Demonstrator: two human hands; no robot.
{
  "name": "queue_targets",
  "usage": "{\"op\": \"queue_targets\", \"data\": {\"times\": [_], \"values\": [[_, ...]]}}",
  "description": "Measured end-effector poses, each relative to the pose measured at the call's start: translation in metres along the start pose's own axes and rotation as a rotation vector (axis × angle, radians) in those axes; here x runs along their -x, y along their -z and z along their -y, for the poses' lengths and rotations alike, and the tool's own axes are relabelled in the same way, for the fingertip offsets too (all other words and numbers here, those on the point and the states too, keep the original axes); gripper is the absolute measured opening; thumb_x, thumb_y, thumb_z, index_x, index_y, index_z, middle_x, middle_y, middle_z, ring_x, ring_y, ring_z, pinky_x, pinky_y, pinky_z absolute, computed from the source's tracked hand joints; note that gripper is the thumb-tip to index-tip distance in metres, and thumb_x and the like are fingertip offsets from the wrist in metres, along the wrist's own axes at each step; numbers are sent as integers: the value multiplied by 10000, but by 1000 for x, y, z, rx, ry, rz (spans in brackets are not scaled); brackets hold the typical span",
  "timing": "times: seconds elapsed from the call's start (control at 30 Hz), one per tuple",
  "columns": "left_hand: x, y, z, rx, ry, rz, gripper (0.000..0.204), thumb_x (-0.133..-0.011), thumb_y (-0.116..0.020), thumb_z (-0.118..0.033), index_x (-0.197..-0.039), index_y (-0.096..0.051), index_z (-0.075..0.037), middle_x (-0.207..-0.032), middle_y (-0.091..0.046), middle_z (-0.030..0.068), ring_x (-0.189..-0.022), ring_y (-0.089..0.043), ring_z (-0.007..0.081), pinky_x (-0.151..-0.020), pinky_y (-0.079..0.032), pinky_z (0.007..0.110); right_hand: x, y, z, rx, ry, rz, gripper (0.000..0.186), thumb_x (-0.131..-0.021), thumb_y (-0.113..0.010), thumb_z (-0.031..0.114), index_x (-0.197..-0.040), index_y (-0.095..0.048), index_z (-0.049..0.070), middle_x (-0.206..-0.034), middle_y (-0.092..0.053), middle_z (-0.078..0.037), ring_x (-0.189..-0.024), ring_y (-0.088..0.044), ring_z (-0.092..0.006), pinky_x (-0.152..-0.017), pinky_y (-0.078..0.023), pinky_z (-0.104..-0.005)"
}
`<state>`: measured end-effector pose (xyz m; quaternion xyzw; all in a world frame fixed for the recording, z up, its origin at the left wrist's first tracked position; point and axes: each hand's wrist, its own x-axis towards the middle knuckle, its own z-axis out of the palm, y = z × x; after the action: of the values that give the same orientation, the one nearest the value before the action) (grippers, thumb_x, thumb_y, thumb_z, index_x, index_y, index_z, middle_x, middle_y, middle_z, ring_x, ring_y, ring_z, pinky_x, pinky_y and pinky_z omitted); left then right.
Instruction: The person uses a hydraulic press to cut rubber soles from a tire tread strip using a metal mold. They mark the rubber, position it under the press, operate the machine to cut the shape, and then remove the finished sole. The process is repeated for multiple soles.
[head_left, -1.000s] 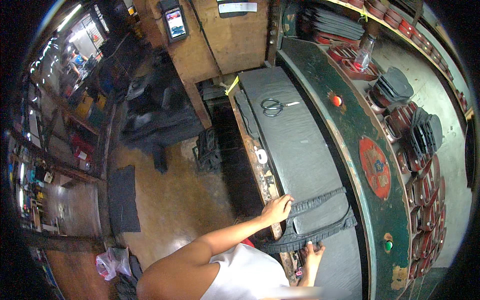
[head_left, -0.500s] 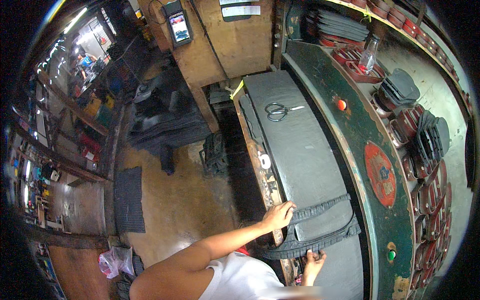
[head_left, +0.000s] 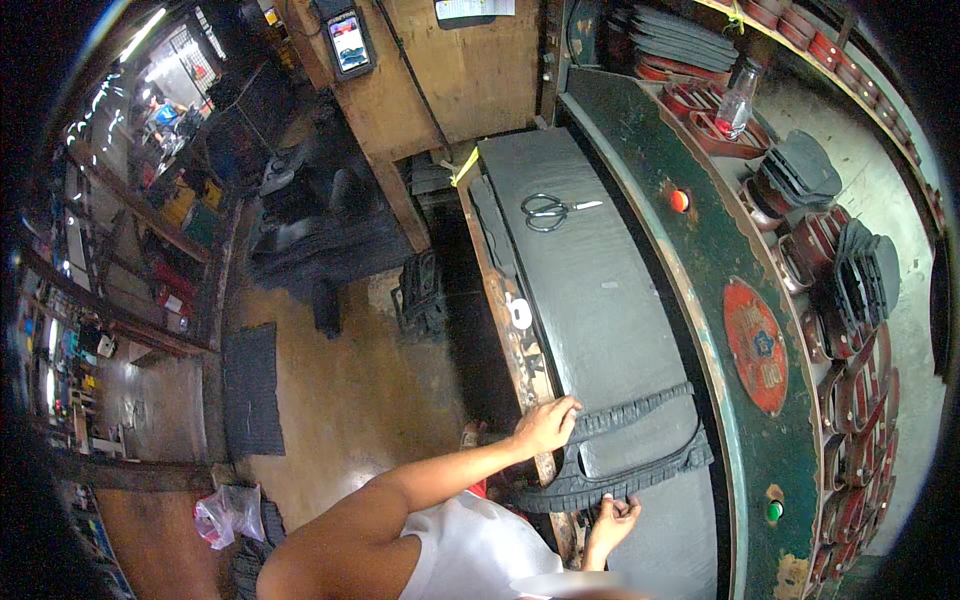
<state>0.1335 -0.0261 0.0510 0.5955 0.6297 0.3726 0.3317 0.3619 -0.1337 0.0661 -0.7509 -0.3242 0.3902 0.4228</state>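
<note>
Ribbed black rubber strips (head_left: 640, 470) lie across a long dark grey bench top (head_left: 600, 270). They look joined near the bench's left edge, with a gap between them, though the joint is partly covered. My left hand (head_left: 547, 425) is closed on the left end of the farther strip. At the near side, my right hand (head_left: 612, 528) has bent fingers, and its fingertips pinch the near edge of the closer strip. Farther up the bench rests a pair of black-handled scissors (head_left: 550, 210), apart from both hands.
Right of the bench runs a green metal machine beam (head_left: 700, 250) with a red button (head_left: 680, 201) and a green button (head_left: 775, 511). Beyond it are red moulds (head_left: 850, 430) and stacked black rubber pieces (head_left: 865, 270). A phone (head_left: 348, 42) hangs on the wooden panel.
The view has shifted slightly, so the scene sits a little farther left. My right hand's fingers have spread a bit at the strip's edge; my left hand keeps its hold.
</note>
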Motion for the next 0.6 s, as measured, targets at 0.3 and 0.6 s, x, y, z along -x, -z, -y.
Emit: {"op": "queue_targets", "data": {"times": [0.3,0.6], "values": [[-8,3,31,340,-115,197,169,-934,-574,-94,-1086,-639,-59,-923,-662,159,-882,-662,334,-796,-538,427,9,-44,10,379,52,-341,530,-910,-701,159,-1360,-478,-11,-975,-563,-101,-894,-542,-208,-817,-469,-339],[-26,-21,95,761,-522,723,539,-1003,-546,-372,-1445,-456,-76,-1406,-490,255,-1245,-523,451,-1026,-469,519,13,-228,79,504,-61,-348,778,-922,-662,512,-1425,-472,-50,-1470,-454,-263,-1381,-410,-410,-1120,-308,-609]]}}
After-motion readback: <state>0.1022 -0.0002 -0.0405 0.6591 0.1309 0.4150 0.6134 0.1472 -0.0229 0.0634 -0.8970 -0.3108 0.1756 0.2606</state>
